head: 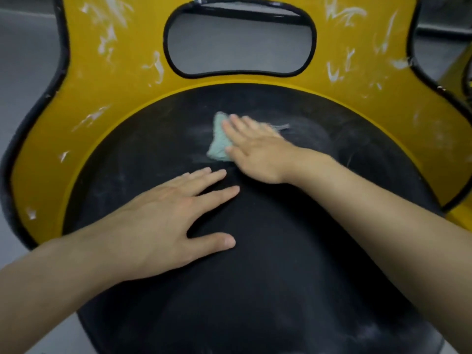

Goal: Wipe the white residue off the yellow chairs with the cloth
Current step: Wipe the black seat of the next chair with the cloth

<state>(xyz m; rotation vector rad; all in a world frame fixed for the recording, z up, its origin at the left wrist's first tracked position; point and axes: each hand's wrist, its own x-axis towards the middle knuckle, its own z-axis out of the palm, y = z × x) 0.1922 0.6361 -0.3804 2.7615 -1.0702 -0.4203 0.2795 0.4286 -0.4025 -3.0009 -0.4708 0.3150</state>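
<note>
Cloth: a small crumpled pale-green cloth (218,144) lies on the far half of the seat, mostly under the right hand, with its left edge showing.
Residue: white streaky smears (155,67) are thick on the yellow backrest on both sides of the handle hole; only a faint chalky haze shows on the black seat around the cloth.
Chair: a yellow moulded chair with black edging (132,80), seen from above, with a round black padded seat (268,277) and an oval cut-out handle hole (240,42) in the back.
Right hand: the right hand (255,152) presses flat on the cloth; its fingers (237,123) are straight and close together, pointing up-left, not curled round the fabric. It is a little blurred.
Left hand: the left hand (163,223) rests palm down on the bare seat, just beside the right wrist, fingers (212,192) straight and slightly spread, thumb out; it holds nothing and seems to steady the chair.
Step in hand: wiping the seat surface, judged early in the job since the backrest is heavily marked.
Next move calls for: carrying the cloth up onto the yellow back and rubbing firmly across each smear, left wing and right.
Surroundings: grey floor (23,60); part of another yellow chair (457,218) at the right edge.
</note>
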